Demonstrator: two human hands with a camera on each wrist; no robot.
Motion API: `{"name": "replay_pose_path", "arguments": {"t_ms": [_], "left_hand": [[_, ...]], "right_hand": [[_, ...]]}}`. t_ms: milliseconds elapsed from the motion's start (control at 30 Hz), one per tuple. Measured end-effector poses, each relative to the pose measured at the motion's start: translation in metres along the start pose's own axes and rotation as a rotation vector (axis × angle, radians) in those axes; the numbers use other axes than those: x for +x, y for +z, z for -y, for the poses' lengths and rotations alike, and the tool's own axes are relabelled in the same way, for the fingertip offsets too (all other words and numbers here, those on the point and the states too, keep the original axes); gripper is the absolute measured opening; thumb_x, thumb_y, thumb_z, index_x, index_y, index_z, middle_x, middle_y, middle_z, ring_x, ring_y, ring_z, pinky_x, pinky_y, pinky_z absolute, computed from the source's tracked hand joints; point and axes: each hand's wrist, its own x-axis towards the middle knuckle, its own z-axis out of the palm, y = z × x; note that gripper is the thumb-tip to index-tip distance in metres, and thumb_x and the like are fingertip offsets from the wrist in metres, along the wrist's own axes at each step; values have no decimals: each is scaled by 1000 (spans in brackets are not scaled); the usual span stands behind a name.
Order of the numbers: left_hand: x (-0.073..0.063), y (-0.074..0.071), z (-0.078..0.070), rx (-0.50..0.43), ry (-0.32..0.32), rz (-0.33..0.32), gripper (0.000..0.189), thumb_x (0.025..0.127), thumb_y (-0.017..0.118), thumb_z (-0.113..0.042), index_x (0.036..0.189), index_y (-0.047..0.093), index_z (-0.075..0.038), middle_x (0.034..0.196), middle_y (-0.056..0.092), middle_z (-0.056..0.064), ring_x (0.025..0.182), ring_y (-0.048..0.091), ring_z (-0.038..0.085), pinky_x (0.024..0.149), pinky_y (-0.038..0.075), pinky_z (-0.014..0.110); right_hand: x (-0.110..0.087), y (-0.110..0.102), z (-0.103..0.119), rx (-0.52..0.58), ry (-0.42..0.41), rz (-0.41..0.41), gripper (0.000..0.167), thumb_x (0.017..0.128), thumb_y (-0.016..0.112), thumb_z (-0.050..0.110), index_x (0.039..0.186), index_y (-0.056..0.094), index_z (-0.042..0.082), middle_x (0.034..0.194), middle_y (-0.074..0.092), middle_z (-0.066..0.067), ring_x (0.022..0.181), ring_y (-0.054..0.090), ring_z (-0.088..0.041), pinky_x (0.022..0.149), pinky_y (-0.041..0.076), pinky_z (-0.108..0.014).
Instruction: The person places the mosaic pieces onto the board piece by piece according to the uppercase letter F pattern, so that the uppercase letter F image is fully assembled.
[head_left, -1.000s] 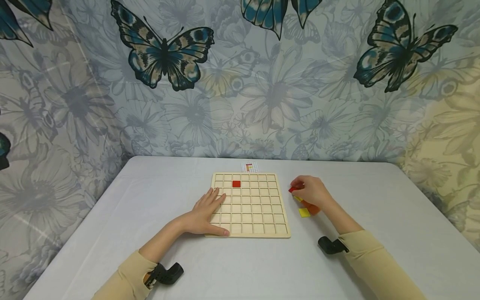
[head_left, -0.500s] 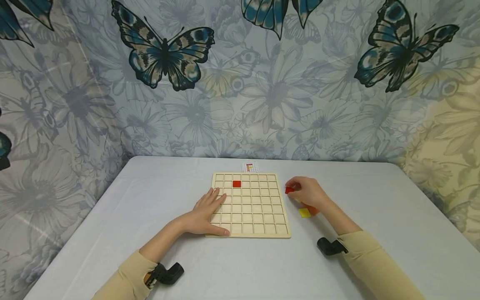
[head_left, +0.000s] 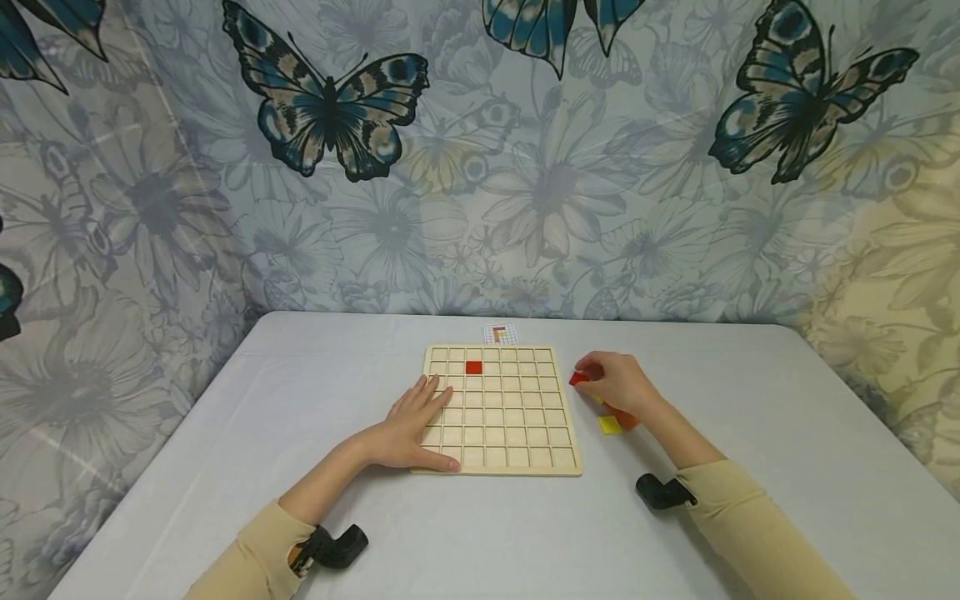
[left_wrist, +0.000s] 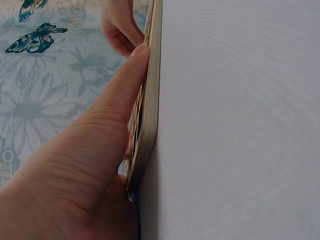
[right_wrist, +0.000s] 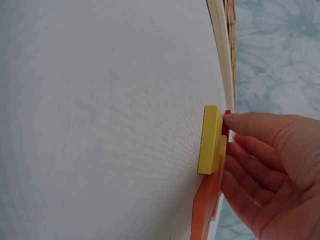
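Observation:
A pale wooden grid board (head_left: 517, 433) lies on the table, with one red square tile (head_left: 474, 367) in a cell of its second row from the far edge. My left hand (head_left: 408, 425) rests with spread, straight fingers on the board's left side, thumb along the near edge. Right of the board, my right hand (head_left: 618, 385) pinches a second red tile (head_left: 578, 378) between thumb and fingers. Under and beside that hand lie a yellow tile (head_left: 609, 425) and orange tiles (head_left: 627, 419); in the right wrist view the yellow block (right_wrist: 208, 142) stands nearest the camera.
A small printed card (head_left: 499, 334) with a coloured grid pattern lies just beyond the board's far edge. A white cloth covers the table (head_left: 480, 542), and a butterfly-patterned wall covering (head_left: 525, 167) hangs behind it. Black wrist cameras sit on both sleeves.
My right hand has moved slightly left toward the board with the red tile, which has tilted a little between the fingers. My left hand stays in place on the board.

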Motion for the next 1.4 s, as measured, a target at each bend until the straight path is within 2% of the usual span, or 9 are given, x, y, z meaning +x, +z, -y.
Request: {"name": "replay_pose_path", "arguments": {"t_ms": [267, 567, 800, 967, 1133, 1400], "left_hand": [[0, 0, -1, 0, 4, 1, 110, 79, 75, -55, 156, 14, -5, 161, -5, 19, 147, -14, 34, 114, -2, 57], [0, 0, 0, 3, 6, 1, 110, 80, 75, -54, 156, 14, -5, 161, -5, 19, 147, -14, 34, 114, -2, 57], [0, 0, -1, -3, 4, 1, 110, 80, 75, -54, 156, 14, -5, 161, -5, 19, 147, -14, 34, 114, -3, 57], [0, 0, -2, -3, 5, -2, 110, 79, 76, -53, 156, 14, -4, 161, -5, 20, 147, -14, 35, 114, -2, 57], [0, 0, -2, -3, 2, -3, 110, 79, 76, -53, 156, 15, -4, 161, -4, 20, 147, -13, 35, 114, -2, 57], [0, 0, -2, -3, -4, -2, 110, 79, 76, -54, 156, 15, -4, 161, -4, 20, 147, -13, 34, 114, -1, 57]], "right_hand": [[1, 1, 1, 19, -19, -41, 28, 86, 75, 18, 109, 69, 3, 94, 68, -7, 89, 61, -25, 82, 50, -42], [3, 4, 17, 151, 10, -15, 36, 85, 77, 28, 113, 70, 8, 97, 69, -4, 89, 61, -22, 73, 47, -35], [11, 13, 31, 201, 33, 9, 37, 82, 79, 31, 113, 71, 11, 97, 70, -1, 92, 63, -20, 75, 48, -34], [15, 18, 42, 215, 12, 16, 35, 82, 79, 28, 111, 71, 9, 95, 70, -1, 91, 64, -19, 76, 48, -33], [21, 25, 51, 221, 25, 35, 34, 82, 79, 27, 110, 71, 10, 95, 69, -1, 89, 62, -18, 77, 48, -34], [30, 36, 67, 194, 2, 50, 29, 82, 78, 27, 106, 72, 12, 95, 69, 0, 89, 62, -19, 77, 49, -36]]}}
